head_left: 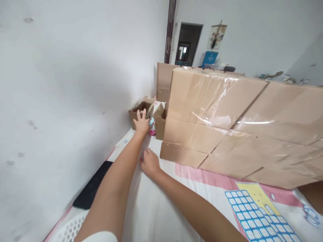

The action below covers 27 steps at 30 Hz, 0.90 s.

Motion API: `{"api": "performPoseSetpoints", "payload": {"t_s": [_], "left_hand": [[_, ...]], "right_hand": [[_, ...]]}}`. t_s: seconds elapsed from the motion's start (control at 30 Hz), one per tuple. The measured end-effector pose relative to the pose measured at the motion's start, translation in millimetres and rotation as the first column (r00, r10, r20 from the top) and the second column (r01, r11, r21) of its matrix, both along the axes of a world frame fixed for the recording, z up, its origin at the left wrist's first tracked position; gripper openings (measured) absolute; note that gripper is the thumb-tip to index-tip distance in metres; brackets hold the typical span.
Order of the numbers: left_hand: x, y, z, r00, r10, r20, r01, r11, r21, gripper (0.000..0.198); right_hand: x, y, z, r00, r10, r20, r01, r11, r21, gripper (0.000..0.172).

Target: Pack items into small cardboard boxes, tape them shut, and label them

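Observation:
A small open cardboard box (133, 118) stands against the wall, its flaps raised. My left hand (141, 122) reaches to its near side with the fingers spread over the front rim; I cannot tell how firmly they touch it. Closer to me, my right hand (150, 162) rests on the bedsheet (153, 208) with its fingers curled in, and nothing shows in them. A colourful packet (152, 127) in pink and blue sits just right of my left hand. Beside it is another small open cardboard box (159, 126), partly hidden by a large cardboard wall.
A tall taped cardboard panel (214, 127) spans the right side, with another cardboard piece (164, 80) behind it. The white wall (75, 84) runs close on the left. A black flat object (94, 186) and a white perforated item (69, 228) lie along the left edge.

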<state>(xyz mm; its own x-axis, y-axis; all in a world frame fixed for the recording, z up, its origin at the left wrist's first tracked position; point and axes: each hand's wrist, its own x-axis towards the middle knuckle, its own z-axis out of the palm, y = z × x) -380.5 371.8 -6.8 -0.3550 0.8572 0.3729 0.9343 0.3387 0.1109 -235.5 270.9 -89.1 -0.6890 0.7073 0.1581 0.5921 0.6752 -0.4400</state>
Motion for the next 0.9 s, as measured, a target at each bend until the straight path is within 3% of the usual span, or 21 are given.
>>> {"api": "performPoseSetpoints", "payload": {"t_s": [0.23,0.33,0.4,0.5,0.67,0.73,0.8,0.9], "left_hand": [[-14.6,11.0,12.0,0.999,-0.034,-0.036,0.033,0.999,-0.033,0.03],[-15.3,-3.4,26.4,0.992,-0.106,-0.074,0.099,0.991,-0.094,0.027],[-7.5,-25.4,42.2,0.982,-0.157,-0.109,0.141,0.98,-0.138,0.024],[11.9,-79.8,76.1,0.949,-0.253,-0.187,0.215,0.955,-0.203,0.029],[50.2,-207.8,152.0,0.866,-0.406,-0.291,0.329,0.902,-0.28,0.032],[68.5,-261.0,181.7,0.824,-0.481,-0.301,0.39,0.865,-0.314,0.031],[90.5,-310.5,207.9,0.771,-0.558,-0.308,0.456,0.821,-0.345,0.029],[133.1,-373.0,239.9,0.644,-0.653,-0.398,0.585,0.756,-0.294,0.031]], "right_hand": [[0.0,0.1,-6.7,0.999,0.005,-0.034,-0.005,1.0,-0.023,0.018],[1.2,1.8,-7.1,0.994,-0.01,-0.106,0.002,0.997,-0.078,0.015],[3.7,3.9,-1.6,0.984,-0.024,-0.176,-0.002,0.989,-0.148,0.01],[13.9,4.2,12.0,0.949,-0.052,-0.311,-0.043,0.956,-0.29,0.005],[69.9,-27.4,19.8,0.839,-0.141,-0.525,-0.18,0.839,-0.514,0.009],[108.2,-52.2,16.0,0.788,-0.183,-0.588,-0.236,0.792,-0.563,0.025],[151.0,-76.4,14.7,0.743,-0.216,-0.634,-0.286,0.754,-0.592,0.052],[217.3,-99.0,26.2,0.648,-0.212,-0.731,-0.416,0.706,-0.573,0.082]]}}
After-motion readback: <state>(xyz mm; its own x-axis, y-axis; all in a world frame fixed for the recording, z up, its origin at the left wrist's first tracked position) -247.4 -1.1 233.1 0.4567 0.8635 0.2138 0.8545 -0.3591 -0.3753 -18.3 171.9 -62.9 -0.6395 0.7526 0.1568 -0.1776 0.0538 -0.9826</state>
